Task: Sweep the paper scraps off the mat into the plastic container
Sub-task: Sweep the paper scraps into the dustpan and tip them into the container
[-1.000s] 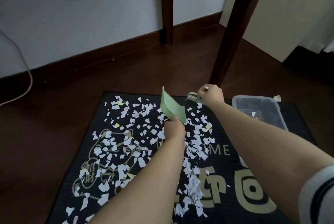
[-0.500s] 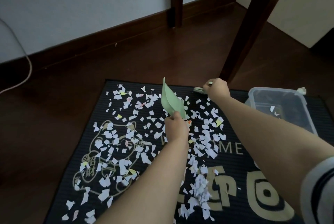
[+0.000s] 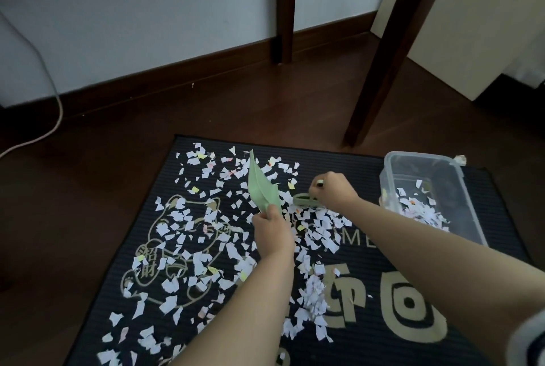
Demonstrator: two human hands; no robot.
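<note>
Several white and coloured paper scraps lie scattered over a black doormat with gold lettering. My left hand grips the handle of a pale green dustpan, which stands tilted up on edge over the mat's middle. My right hand is closed on a small pale green brush whose head touches the mat beside the dustpan. A clear plastic container sits on the mat's far right corner with a heap of scraps inside.
Two dark wooden table legs stand on the brown floor beyond the mat, one close to the container. A white cable runs down the wall at the left. A skirting board lines the wall.
My right hand has drawn the brush from the mat's far edge toward me and toward the dustpan. The left hand and dustpan have stayed almost in place. The camera has shifted.
</note>
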